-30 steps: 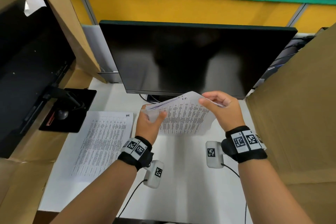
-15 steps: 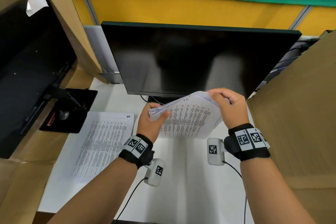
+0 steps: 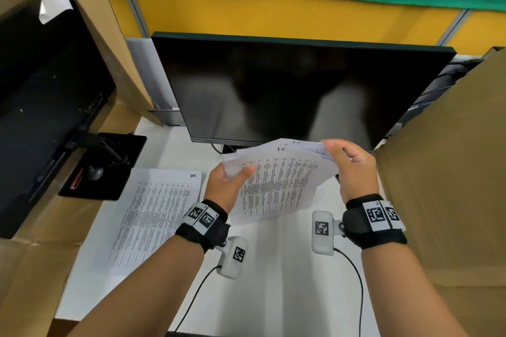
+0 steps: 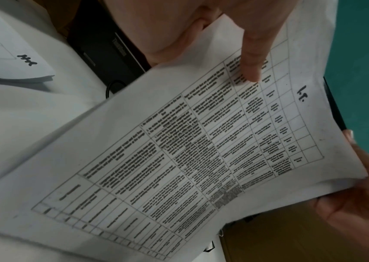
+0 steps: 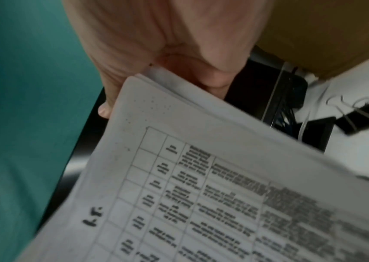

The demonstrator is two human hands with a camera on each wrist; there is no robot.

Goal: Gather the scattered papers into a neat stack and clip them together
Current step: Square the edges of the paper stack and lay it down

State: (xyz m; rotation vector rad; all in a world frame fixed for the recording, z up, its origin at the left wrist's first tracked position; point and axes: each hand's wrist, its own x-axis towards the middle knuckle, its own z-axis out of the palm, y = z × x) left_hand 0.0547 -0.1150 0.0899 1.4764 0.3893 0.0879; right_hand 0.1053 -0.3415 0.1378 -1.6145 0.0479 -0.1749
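Both hands hold a sheaf of papers [image 3: 276, 180] in the air above the white bench [image 3: 273, 282], just in front of the monitor [image 3: 295, 90]. The left hand [image 3: 224, 189] pinches the left edge, thumb on the printed face. The right hand [image 3: 353, 169] has its grip closed on the top right corner, fingers curled behind. The sheaf tilts: its long axis runs from the near, low edge up and away toward the monitor, header end farthest. One more sheet [image 3: 153, 213] lies flat on the bench at left. A black binder clip [image 5: 363, 115], I think, lies on the bench to the right; it is blurred.
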